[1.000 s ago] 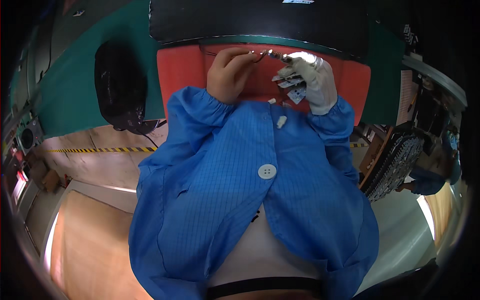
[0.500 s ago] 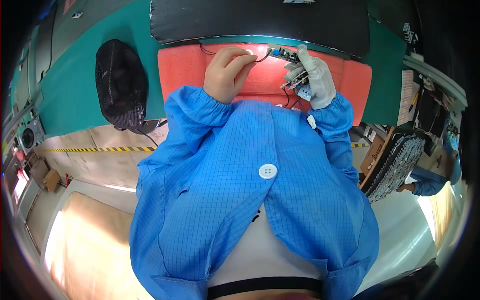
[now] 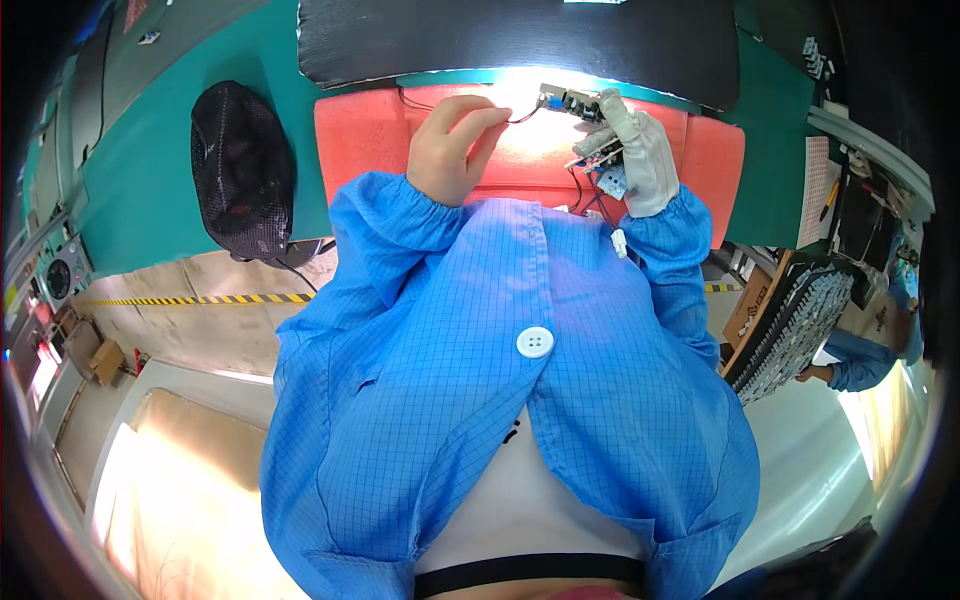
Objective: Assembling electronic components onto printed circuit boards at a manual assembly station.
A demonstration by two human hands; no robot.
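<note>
My left hand (image 3: 452,150), bare, pinches a thin black cable (image 3: 527,116) between thumb and fingertips. That cable runs right to the blue end of a small circuit board (image 3: 572,102). My right hand (image 3: 645,155), in a white glove, is closed around this board. More board parts and dark wires stick out below its fingers, with a silvery-blue piece (image 3: 611,181) near the palm. A white connector (image 3: 619,243) hangs over my right cuff. Both hands are above a red pad (image 3: 360,150), and a strong glare lights it behind the board.
Behind the pad lies a big black slab (image 3: 520,50) on the green tabletop (image 3: 130,200). A black mesh item (image 3: 240,170) sits at the left. On the right are a perforated strip (image 3: 814,190), a rack of metal parts (image 3: 800,325) and another person's sleeve (image 3: 860,362).
The glare on the pad has grown much brighter. My right hand and the board have shifted slightly right; my left hand keeps its place on the cable.
</note>
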